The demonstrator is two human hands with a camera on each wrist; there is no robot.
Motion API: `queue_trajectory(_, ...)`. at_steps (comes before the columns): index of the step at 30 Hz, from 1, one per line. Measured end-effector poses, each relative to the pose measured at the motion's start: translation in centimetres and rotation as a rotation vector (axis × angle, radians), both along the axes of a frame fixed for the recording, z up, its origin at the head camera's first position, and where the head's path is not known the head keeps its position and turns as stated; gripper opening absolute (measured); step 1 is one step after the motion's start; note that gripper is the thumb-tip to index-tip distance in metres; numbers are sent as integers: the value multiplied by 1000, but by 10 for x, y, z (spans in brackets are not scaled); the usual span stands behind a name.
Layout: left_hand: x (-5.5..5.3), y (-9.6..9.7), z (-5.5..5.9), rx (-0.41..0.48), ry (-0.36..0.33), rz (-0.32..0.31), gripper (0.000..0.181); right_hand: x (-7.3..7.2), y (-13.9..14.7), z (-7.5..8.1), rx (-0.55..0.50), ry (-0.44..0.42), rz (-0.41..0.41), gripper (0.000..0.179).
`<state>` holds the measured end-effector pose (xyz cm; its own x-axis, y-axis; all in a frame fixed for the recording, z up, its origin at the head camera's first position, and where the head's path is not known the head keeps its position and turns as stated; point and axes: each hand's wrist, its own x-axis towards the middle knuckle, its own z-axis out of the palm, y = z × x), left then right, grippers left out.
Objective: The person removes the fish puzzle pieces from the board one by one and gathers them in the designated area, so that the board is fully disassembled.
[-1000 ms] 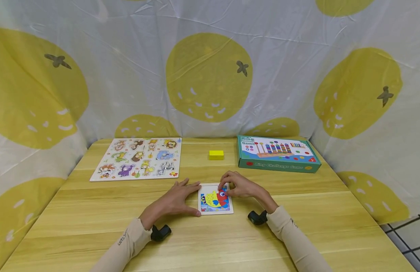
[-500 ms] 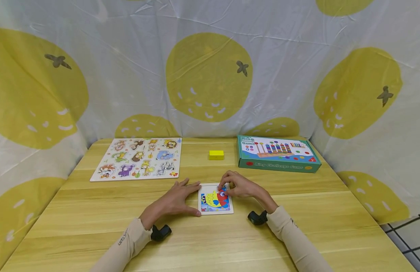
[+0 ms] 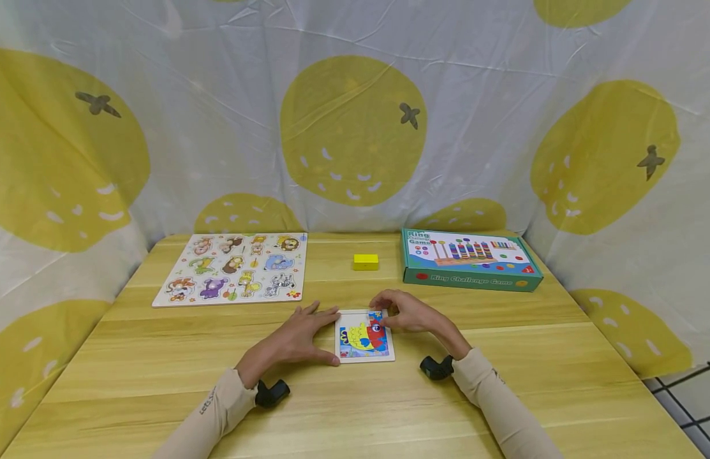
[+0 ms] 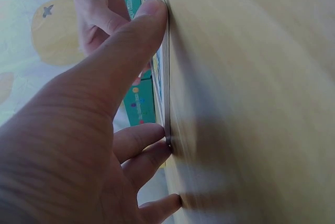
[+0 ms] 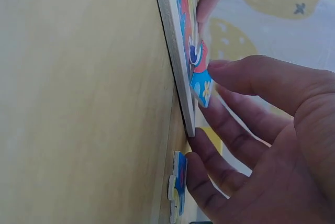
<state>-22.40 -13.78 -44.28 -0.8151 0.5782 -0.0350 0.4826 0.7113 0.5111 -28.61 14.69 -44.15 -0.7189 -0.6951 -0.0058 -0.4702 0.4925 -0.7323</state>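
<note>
A small fish jigsaw puzzle (image 3: 360, 338) in a pale wooden frame lies on the table between the hands. At its left side, my left hand (image 3: 294, 335) holds the frame, thumb at the near corner and fingertips at the far corner. My right hand (image 3: 409, 312) is over the upper right corner, pinching a blue and red puzzle piece (image 5: 202, 80) between thumb and fingers. The right wrist view shows this piece tilted up from the frame. A second puzzle piece (image 5: 179, 185) lies on the table by the right hand's lower fingers, hidden in the head view.
An animal peg puzzle board (image 3: 234, 268) lies at the back left. A yellow block (image 3: 365, 262) sits at the back centre, with a green Ring Challenge Game box (image 3: 472, 261) to its right. Fruit-patterned cloth (image 3: 355, 127) hangs behind the table (image 3: 355, 414).
The right hand's fingers have shifted slightly at the puzzle's upper right corner, and more of the blue piece shows there. My left hand has stayed in place.
</note>
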Motion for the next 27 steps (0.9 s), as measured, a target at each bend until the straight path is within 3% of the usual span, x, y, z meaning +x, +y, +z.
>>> queue_trajectory(13, 0, 1, -1, -7, 1, 3, 90, 2, 2, 3, 63, 58, 26, 32)
queue_trajectory(27, 0, 1, -1, 1, -1, 1, 91, 1, 1, 1, 100, 84, -18, 27)
